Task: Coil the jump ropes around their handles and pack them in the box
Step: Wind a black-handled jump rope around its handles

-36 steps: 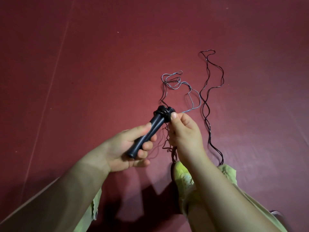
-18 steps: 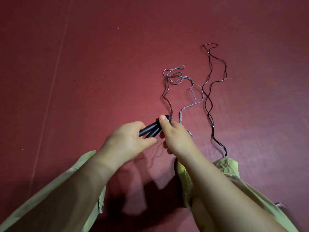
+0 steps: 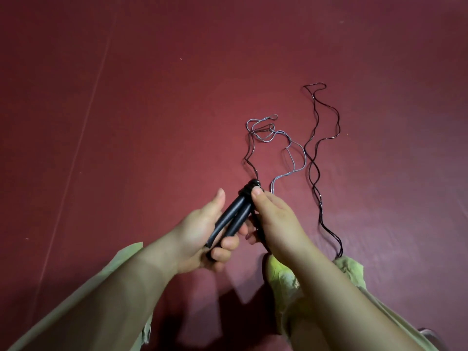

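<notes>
Black handles sit gripped by both hands, left hand and right hand.

Handles lie between both hands, loose rope on floor beyond.

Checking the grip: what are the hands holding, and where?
The left hand grips the two handles near their lower ends; the right hand pinches their top.

Red floor left of my hands: bare, wide room for sweep. Ahead-right: grey rope tangled in loops, black rope wavy strands just beside it, both sprawled on floor, snag risk for reach there. Below my right hand: yellow-green shoe and trouser leg block downward path.
</notes>
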Motion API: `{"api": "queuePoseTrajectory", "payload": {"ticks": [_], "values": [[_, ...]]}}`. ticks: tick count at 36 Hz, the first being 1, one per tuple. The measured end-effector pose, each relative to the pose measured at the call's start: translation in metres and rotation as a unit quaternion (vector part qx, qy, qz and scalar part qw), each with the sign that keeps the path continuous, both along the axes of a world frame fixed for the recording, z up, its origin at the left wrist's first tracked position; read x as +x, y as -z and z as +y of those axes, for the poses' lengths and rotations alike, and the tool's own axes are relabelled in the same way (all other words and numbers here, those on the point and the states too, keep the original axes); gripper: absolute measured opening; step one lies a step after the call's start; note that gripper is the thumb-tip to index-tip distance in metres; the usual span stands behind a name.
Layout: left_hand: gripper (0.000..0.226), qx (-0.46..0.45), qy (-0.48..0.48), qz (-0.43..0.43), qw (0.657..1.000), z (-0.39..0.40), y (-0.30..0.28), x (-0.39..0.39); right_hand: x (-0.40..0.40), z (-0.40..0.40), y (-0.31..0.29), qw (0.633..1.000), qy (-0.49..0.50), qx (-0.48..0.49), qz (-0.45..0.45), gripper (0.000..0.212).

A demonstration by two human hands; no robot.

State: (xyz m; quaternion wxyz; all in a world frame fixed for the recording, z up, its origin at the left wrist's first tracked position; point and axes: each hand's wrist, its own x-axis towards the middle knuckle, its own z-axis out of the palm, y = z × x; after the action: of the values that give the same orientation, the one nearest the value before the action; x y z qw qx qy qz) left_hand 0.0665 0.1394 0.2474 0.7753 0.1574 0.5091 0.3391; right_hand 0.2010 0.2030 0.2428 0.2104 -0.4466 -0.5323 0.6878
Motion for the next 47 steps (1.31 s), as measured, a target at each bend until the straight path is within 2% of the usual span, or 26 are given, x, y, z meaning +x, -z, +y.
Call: {"api": "queuePoseTrajectory", "payload": {"ticks": [9, 12, 16, 18, 21, 24, 26, 28, 31, 34, 37, 38, 40, 42, 43, 45, 47], "values": [[0.068, 0.016, -0.016, 0.204, 0.979, 0.002, 0.007, -0.001, 0.000, 0.003, 0.009, 0.993, 0.004, -0.053, -0.103, 0.043], [0.064, 0.030, -0.019, 0.239, 0.970, 0.002, 0.010, 0.000, -0.001, 0.004, 0.012, 0.990, 0.023, -0.008, -0.140, 0.047], [0.060, 0.054, -0.012, 0.335, 0.941, 0.007, 0.016, -0.004, -0.006, 0.000, 0.017, 0.980, 0.018, 0.074, -0.182, 0.054], [0.059, 0.083, 0.004, 0.421, 0.903, 0.009, 0.016, -0.006, -0.009, -0.004, 0.015, 0.984, 0.024, 0.072, -0.163, 0.052], [0.053, 0.121, 0.068, 0.588, 0.797, 0.009, 0.012, -0.005, -0.013, -0.005, 0.009, 0.991, 0.037, -0.005, -0.125, 0.055], [0.044, 0.144, 0.126, 0.679, 0.709, 0.008, 0.012, 0.001, -0.011, -0.002, 0.009, 0.988, 0.023, -0.054, -0.146, 0.064], [0.041, 0.169, 0.144, 0.699, 0.680, 0.008, 0.013, 0.007, -0.008, 0.000, 0.008, 0.986, 0.021, -0.053, -0.156, 0.061], [0.041, 0.194, 0.148, 0.702, 0.669, 0.007, 0.016, 0.010, -0.005, 0.002, 0.006, 0.985, 0.031, -0.049, -0.162, 0.057], [0.044, 0.204, 0.140, 0.677, 0.693, 0.008, 0.018, 0.009, -0.003, 0.004, 0.005, 0.984, 0.046, -0.044, -0.167, 0.051], [0.047, 0.182, 0.137, 0.621, 0.750, 0.009, 0.016, 0.007, -0.003, 0.003, 0.005, 0.989, 0.045, -0.010, -0.137, 0.049], [0.047, 0.148, 0.154, 0.552, 0.806, 0.011, 0.012, 0.007, 0.000, 0.003, 0.008, 0.988, 0.010, 0.080, -0.133, 0.046], [0.048, 0.135, 0.157, 0.500, 0.841, 0.011, 0.013, 0.007, 0.001, 0.002, 0.007, 0.987, -0.001, 0.099, -0.129, 0.044], [0.043, 0.123, 0.141, 0.343, 0.921, 0.010, 0.014, 0.007, 0.003, 0.001, 0.007, 0.988, -0.019, 0.114, -0.106, 0.051], [0.030, 0.111, 0.110, 0.185, 0.970, 0.008, 0.011, 0.006, 0.006, 0.001, 0.003, 0.990, -0.027, 0.116, -0.077, 0.058], [0.030, 0.102, 0.095, 0.124, 0.983, 0.006, 0.009, 0.003, 0.006, 0.001, 0.000, 0.992, -0.025, 0.107, -0.058, 0.057], [0.046, 0.076, 0.095, -0.006, 0.993, 0.004, 0.006, -0.002, 0.006, 0.002, -0.002, 0.998, -0.008, 0.067, -0.011, 0.054], [0.062, 0.062, 0.098, -0.146, 0.982, 0.001, 0.004, -0.003, 0.006, 0.003, -0.001, 0.999, 0.004, 0.035, 0.022, 0.049]]}}
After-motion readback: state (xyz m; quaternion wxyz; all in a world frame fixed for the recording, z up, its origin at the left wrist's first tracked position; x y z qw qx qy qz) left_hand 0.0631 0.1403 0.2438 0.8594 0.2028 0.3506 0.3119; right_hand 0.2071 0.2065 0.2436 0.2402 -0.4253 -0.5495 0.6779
